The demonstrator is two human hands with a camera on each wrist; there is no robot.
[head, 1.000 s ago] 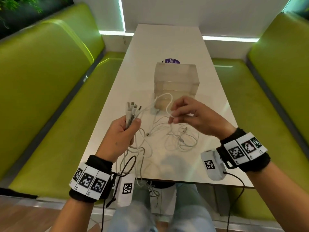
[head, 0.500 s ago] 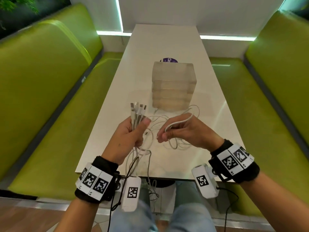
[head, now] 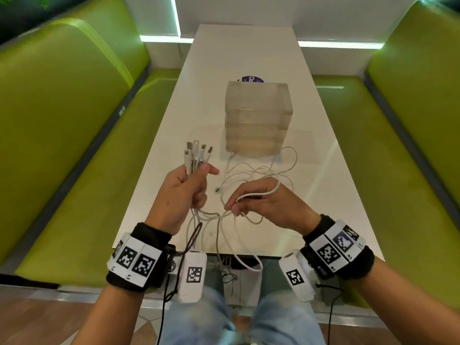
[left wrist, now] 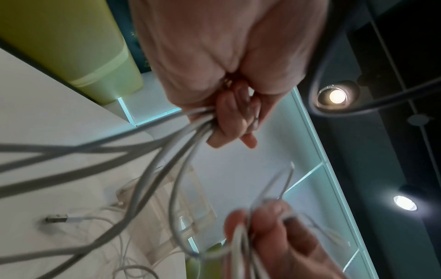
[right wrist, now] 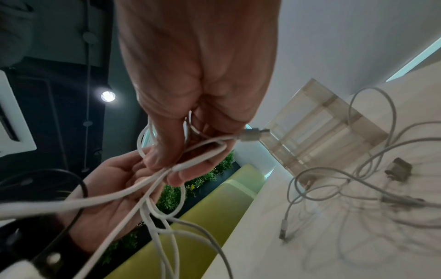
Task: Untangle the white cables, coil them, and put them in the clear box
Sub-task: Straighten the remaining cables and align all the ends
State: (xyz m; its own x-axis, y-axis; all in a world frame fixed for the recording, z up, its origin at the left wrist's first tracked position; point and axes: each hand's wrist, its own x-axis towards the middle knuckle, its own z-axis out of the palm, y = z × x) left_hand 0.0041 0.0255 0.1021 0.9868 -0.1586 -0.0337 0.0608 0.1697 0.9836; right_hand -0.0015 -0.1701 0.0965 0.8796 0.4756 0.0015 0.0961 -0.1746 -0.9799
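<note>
White cables [head: 251, 175] in both hands, purple sticker [head: 250, 79] ("Cla", partly hidden) behind clear box [head: 257, 115]

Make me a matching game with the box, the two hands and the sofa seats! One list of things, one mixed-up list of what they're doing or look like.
Things:
1. left hand
2. right hand
3. box
4. seats

States:
A. green, on both sides of the table
B. stands on the table, past the hands
C. grips a bunch of cables with plugs pointing up
D. pinches a cable loop

Pairs: 1-C, 2-D, 3-B, 4-A
</note>
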